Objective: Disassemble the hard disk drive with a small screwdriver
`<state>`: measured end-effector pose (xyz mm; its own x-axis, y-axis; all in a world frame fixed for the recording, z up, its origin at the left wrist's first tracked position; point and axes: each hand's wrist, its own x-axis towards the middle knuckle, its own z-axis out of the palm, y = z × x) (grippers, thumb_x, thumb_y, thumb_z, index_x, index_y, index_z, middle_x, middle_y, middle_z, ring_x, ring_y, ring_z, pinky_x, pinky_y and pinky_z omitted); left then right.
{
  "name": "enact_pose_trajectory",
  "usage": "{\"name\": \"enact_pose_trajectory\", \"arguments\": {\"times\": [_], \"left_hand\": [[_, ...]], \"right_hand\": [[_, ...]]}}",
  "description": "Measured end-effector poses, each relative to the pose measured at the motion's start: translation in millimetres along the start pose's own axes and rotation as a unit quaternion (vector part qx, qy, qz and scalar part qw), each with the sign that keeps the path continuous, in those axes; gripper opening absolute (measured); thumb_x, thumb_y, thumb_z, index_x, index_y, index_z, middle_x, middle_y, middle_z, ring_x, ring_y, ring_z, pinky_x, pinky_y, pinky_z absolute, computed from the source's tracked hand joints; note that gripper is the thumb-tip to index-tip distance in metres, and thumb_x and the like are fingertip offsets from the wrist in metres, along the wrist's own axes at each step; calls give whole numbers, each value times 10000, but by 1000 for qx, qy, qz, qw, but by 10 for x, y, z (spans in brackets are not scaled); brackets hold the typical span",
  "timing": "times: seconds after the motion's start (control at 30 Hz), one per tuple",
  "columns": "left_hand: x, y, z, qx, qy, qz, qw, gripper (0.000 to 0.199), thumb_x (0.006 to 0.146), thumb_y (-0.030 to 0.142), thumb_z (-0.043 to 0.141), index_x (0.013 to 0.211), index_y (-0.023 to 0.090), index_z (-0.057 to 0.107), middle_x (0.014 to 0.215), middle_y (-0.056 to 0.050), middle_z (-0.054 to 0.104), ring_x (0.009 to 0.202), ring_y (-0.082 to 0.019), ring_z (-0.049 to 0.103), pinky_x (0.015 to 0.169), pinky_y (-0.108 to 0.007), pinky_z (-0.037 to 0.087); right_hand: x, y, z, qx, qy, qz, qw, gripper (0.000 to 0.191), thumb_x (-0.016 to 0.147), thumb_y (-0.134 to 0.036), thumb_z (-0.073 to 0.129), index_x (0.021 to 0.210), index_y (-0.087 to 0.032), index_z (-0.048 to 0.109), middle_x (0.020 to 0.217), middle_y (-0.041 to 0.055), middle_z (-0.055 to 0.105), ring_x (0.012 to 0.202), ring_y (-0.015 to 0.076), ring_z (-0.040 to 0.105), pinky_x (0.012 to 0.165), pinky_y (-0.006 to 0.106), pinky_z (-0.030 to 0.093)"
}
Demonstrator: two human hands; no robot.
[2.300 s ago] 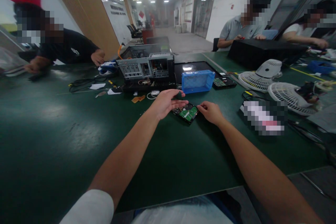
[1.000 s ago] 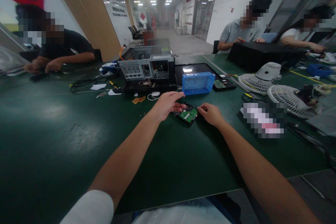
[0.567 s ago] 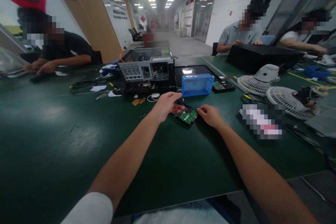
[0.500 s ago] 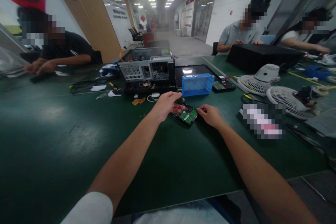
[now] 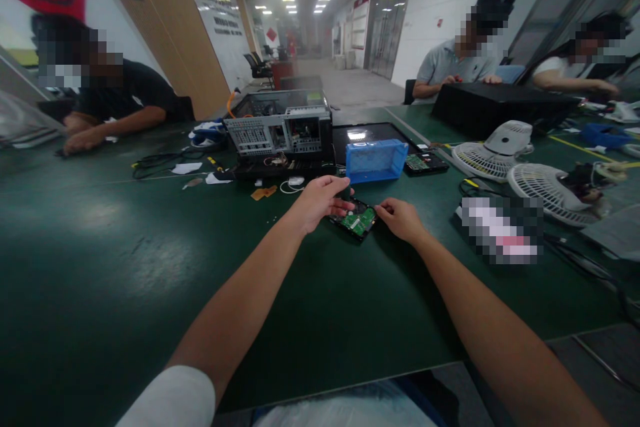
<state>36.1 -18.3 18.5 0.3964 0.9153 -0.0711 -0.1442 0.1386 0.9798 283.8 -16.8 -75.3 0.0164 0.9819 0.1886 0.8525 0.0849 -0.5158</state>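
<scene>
A hard drive point(image 5: 361, 220) lies on the green table with its green circuit board facing up. My left hand point(image 5: 320, 201) is over its far left part, fingers closed around a short dark object point(image 5: 345, 192). That looks like a handle, but its lower end is hidden behind the fingers. At the drive's right corner, my right hand point(image 5: 400, 219) pinches the edge between thumb and fingers. Just beyond the drive, a blue plastic bin point(image 5: 377, 161) rests on its side, its open face towards me.
Behind stands an opened computer case point(image 5: 277, 137), beside a dark flat panel point(image 5: 370, 137). Another drive with a circuit board point(image 5: 425, 163) lies right of the bin. White fan parts point(image 5: 487, 161) and cables are at right. Co-workers sit at left point(image 5: 130, 93) and far right point(image 5: 460, 67).
Both of my hands and the hard drive stay nearly in place. The co-worker at left has shifted their hands on the table.
</scene>
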Motion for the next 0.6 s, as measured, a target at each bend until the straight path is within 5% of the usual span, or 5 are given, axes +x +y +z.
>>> {"name": "enact_pose_trajectory", "arguments": {"times": [0.33, 0.6], "left_hand": [[22, -17, -18, 0, 1, 2, 1000, 281, 896, 411, 701, 983, 156, 622, 1019, -112, 687, 719, -169, 719, 564, -242, 545], [38, -15, -20, -12, 61, 49, 997, 195, 882, 300, 735, 1004, 185, 635, 912, -35, 660, 695, -140, 726, 536, -189, 529]], "right_hand": [[2, 0, -8, -12, 0, -8, 1000, 263, 931, -421, 571, 858, -209, 711, 809, 41, 724, 702, 169, 607, 634, 270, 374], [11, 25, 19, -18, 3, -13, 1000, 266, 940, -423, 565, 867, -212, 711, 810, 40, 726, 705, 169, 611, 635, 267, 377]]}}
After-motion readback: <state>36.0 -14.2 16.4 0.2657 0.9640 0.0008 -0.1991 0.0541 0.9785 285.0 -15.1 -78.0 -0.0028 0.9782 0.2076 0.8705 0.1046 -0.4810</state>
